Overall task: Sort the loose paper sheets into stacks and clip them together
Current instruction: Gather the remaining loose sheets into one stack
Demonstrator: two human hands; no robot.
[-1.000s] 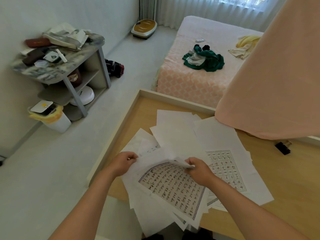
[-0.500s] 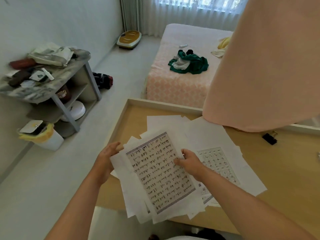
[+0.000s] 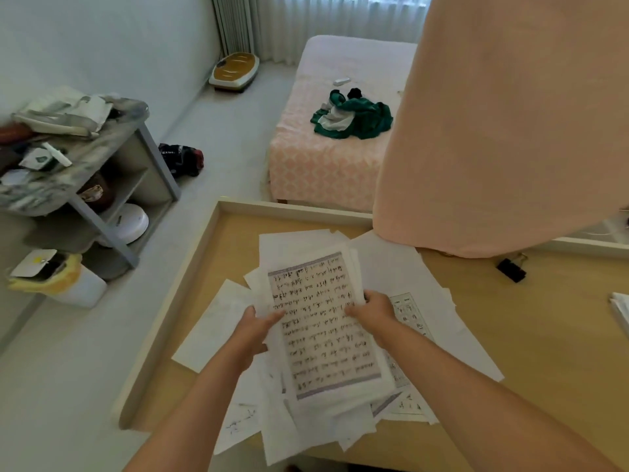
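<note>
I hold a sheaf of paper sheets [image 3: 323, 328] above the wooden table [image 3: 551, 338]; the top sheet is covered in rows of handwriting inside a grey border. My left hand [image 3: 255, 330] grips the sheaf's left edge and my right hand [image 3: 372, 310] grips its right edge. More loose sheets [image 3: 408, 274] lie spread on the table under and around the sheaf, some blank, some printed with a grid. A black binder clip [image 3: 511, 269] lies on the table to the right, apart from the papers.
A hanging peach cloth [image 3: 503, 124] covers the table's far right part. Another white stack [image 3: 621, 310] shows at the right edge. A cluttered grey shelf [image 3: 85, 172] and a bin [image 3: 58, 277] stand on the left. A bed [image 3: 333, 137] with green clothing is beyond the table.
Both hands have gathered sheets off the table into one sheaf and turned it more upright and squarer. The view has shifted so the table sits further right.
</note>
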